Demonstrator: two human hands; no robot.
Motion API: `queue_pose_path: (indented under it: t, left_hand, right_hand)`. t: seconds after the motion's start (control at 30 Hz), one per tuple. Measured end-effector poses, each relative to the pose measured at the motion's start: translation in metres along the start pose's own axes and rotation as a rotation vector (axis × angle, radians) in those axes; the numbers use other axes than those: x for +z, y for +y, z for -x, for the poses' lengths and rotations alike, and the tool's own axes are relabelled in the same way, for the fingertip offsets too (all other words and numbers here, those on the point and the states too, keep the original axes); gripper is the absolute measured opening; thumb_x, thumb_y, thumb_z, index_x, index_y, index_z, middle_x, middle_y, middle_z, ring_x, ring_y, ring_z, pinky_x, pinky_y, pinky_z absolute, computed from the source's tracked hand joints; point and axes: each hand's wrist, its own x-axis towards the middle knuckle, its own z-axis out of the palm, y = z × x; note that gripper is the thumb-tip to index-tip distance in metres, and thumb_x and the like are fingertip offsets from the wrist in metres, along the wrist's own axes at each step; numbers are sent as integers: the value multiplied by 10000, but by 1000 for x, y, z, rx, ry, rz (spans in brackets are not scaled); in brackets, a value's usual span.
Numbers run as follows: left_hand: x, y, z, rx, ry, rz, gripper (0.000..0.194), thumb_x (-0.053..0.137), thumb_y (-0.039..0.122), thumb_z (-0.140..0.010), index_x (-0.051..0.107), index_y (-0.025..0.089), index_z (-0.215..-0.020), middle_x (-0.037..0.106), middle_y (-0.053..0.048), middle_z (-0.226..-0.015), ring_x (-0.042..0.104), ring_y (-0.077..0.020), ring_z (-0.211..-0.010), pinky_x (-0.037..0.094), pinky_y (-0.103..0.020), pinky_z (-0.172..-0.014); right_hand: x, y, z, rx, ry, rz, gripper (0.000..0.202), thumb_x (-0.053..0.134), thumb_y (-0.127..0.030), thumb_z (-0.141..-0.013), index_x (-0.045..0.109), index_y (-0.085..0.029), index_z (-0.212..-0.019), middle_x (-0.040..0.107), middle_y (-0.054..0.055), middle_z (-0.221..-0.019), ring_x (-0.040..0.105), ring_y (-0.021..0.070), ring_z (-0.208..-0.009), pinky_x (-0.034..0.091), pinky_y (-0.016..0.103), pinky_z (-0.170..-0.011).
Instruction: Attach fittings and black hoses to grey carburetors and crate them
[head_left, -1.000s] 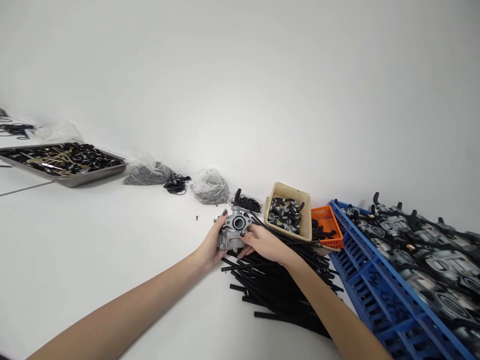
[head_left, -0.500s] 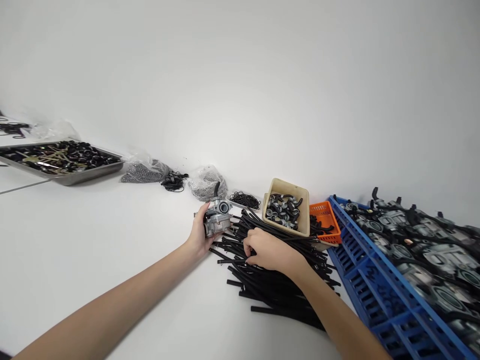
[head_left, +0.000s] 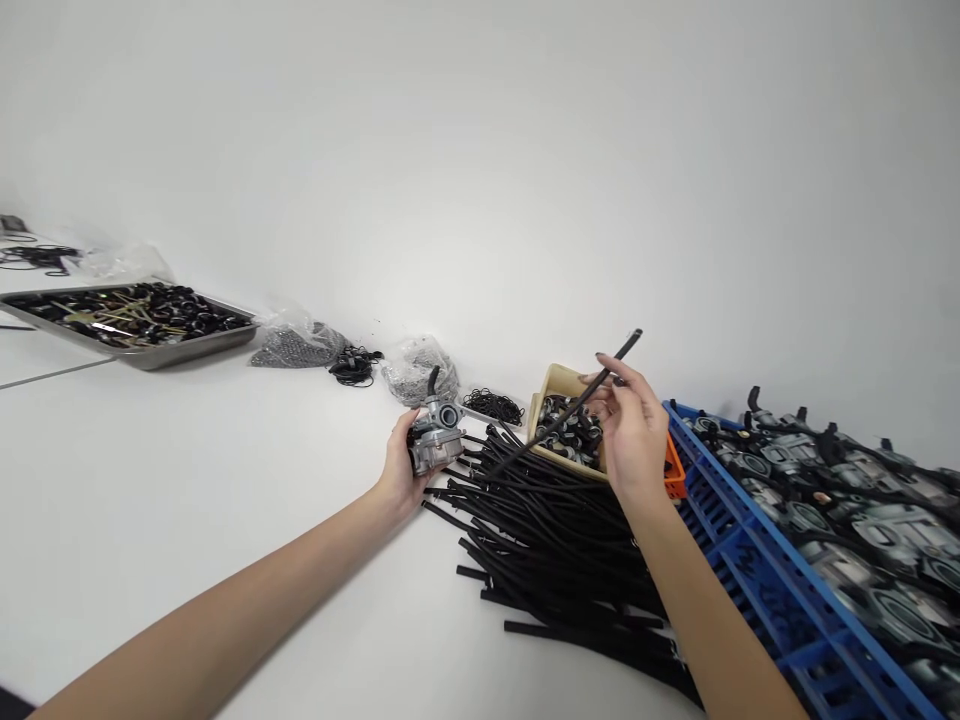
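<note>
Carburetor (head_left: 436,440) rests on the white worktop (head_left: 187,480), gripped from the side by the left hand (head_left: 401,470). The right hand (head_left: 634,430) pinches one black rubber hose (head_left: 570,408) with its fingertips, lifted over the hose pile (head_left: 555,530). This hose is long and flexible, so its free end can swing and catch the beige bin (head_left: 574,382), or slip from such a light pinch.

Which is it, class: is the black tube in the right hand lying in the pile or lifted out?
Lifted out: the right hand pinches the tube above the pile.
</note>
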Motion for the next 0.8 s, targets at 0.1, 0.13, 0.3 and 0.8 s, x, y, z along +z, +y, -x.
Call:
queue_pose_path:
  t: [0.1,0.13,0.3,0.8]
  left_hand:
    - [1,-1,2,-1,0,-14,309,576,427,-933,690,143,-979,758,-99,-839,742,-208,-648,641,-298,-581]
    - [2,-1,2,-4,-3,-22,317,568,431,-938,690,143,-990,760,-103,-849,744,-210,-651,640,-299,-585]
    - [3,0,5,-32,-22,-46,345,544,433,-940,694,129,-997,748,-100,-817,730,-208,-642,638,-304,-600]
    - [2,-3,4,51,-66,6,305,616,447,-851,695,163,-929,711,-42,-769,685,-179,-613,586,-271,-555]
  right_hand:
    - [6,5,2,154,47,-186,443,823,-373,-776,728,-224,-1183,787,72,-1117,680,159,-817,545,272,-685]
    - [9,9,5,216,50,-207,464,883,-379,-718,737,-213,-1126,796,73,-1087,680,154,-796,543,262,-669]
    - [36,35,35,520,-141,-217,477,957,-521,-641,684,-174,-822,727,35,-656,618,136,-576,471,235,-547]
    - [48,63,60,402,-333,-59,476,865,-615,-732,654,-205,-848,698,19,-626,687,186,-592,597,310,-635]
